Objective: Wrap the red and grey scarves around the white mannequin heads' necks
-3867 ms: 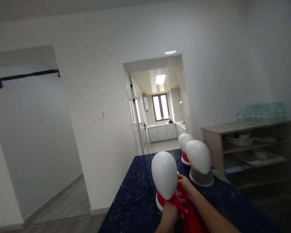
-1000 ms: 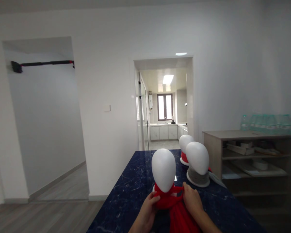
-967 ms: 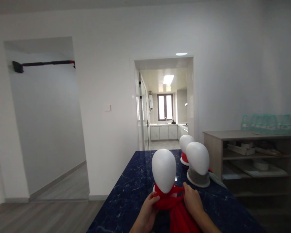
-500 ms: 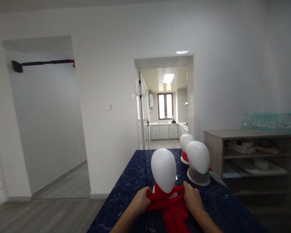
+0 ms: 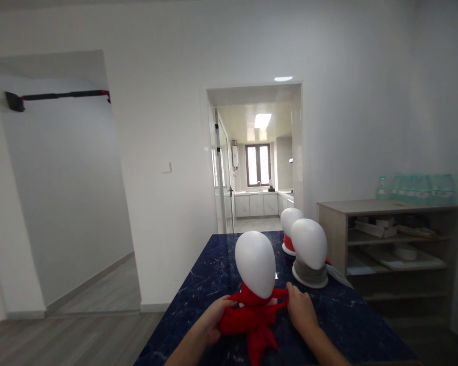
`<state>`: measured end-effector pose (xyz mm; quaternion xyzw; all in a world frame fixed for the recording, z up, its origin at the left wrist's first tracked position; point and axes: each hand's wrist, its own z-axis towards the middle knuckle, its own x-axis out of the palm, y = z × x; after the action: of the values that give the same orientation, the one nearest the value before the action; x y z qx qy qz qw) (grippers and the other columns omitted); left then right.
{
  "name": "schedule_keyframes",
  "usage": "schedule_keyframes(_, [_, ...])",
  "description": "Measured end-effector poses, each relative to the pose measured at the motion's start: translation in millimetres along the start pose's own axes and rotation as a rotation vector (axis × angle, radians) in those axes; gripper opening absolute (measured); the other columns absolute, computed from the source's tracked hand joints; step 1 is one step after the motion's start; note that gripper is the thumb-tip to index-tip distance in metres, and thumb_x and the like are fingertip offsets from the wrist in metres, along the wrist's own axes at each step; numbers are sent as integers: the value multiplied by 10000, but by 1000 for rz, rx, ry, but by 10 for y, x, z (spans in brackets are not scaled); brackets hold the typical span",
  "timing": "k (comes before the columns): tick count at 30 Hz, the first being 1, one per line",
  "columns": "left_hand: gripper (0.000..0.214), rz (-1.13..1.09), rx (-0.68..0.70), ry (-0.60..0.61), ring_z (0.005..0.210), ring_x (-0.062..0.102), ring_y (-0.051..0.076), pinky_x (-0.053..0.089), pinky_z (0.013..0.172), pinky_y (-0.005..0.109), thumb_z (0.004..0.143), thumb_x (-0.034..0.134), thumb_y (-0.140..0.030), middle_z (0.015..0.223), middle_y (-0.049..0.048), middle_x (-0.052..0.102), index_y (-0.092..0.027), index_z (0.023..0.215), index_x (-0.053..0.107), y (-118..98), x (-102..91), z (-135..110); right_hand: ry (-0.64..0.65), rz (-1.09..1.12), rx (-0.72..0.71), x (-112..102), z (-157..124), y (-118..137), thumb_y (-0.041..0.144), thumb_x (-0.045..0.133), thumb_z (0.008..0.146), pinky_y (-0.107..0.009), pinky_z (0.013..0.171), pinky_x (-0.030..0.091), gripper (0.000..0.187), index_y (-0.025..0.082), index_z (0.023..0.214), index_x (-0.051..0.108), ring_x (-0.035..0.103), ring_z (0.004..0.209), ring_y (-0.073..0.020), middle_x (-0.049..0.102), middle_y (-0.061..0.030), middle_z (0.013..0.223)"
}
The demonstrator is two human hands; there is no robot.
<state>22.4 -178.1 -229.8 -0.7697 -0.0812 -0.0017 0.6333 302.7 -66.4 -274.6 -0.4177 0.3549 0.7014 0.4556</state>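
Observation:
A white mannequin head [image 5: 255,262] stands upright in front of me, a red scarf [image 5: 248,320] wound round its neck. One end of the scarf hangs down the front onto the table. My left hand [image 5: 216,317] is closed on the scarf at the left of the neck. At the right, my right hand [image 5: 301,309] grips a stretch of it, pulled out sideways from the neck. Both sets of fingertips are partly hidden by the cloth and the hands.
The dark blue marbled table [image 5: 198,284] also bears a mannequin head with a grey scarf [image 5: 310,274] and, behind it, another with a red scarf [image 5: 288,244]. To the right, a wooden shelf unit [image 5: 332,239] carries several water bottles [image 5: 420,190]. A doorway opens onto a kitchen.
My left hand has shifted left and slightly down, spreading the scarf wider at the left of the neck. The hanging part now looks shorter and more bunched. The view has turned slightly.

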Motion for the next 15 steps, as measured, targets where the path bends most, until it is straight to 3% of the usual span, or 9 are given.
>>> schedule_keyframes(2, [244, 463, 46, 63, 801, 733, 227, 516, 705, 288, 713, 747, -253, 901, 42, 792, -206, 950, 713, -184, -202, -57, 4, 6, -4, -19, -4, 2, 31, 354, 1006, -342, 823, 397, 401, 169, 1269, 623, 728, 999, -255, 749, -122, 1111])
schedule_keyframes(4, [199, 750, 97, 57, 743, 688, 218, 442, 654, 273, 617, 751, -155, 793, 21, 763, -197, 809, 718, -324, -380, -94, 0, 7, -8, -39, -9, 8, 28, 356, 1002, -345, 814, 392, 390, 175, 1229, 637, 727, 985, -260, 750, -113, 1084])
schedule_keyframes(6, [183, 838, 156, 12, 715, 644, 205, 373, 637, 274, 569, 701, -72, 714, 8, 721, -197, 702, 693, -405, -490, -111, -9, 6, -9, -53, -14, 18, 22, 358, 997, -347, 811, 388, 383, 180, 1196, 643, 726, 976, -263, 750, -104, 1067])
schedule_keyframes(9, [193, 910, 249, -38, 758, 632, 196, 340, 649, 277, 596, 619, -41, 741, 6, 710, -200, 692, 673, -425, -522, -120, -11, 7, -3, -58, -18, 29, 17, 368, 992, -341, 811, 384, 374, 187, 1180, 642, 726, 971, -258, 750, -96, 1061])
schedule_keyframes(12, [185, 733, 307, -79, 760, 644, 192, 377, 652, 266, 636, 593, -51, 746, 7, 705, -195, 735, 654, -340, -456, -132, -9, 9, -4, -47, -16, 30, 17, 370, 993, -340, 818, 385, 382, 190, 1207, 635, 726, 975, -255, 751, -94, 1068])
schedule_keyframes(15, [232, 127, 254, -28, 860, 714, 219, 513, 762, 291, 724, 636, -117, 877, 32, 764, -187, 938, 693, -178, -361, -157, -1, 6, -7, -36, -12, 25, 28, 365, 1004, -341, 824, 386, 381, 184, 1228, 631, 725, 988, -256, 749, -106, 1086])
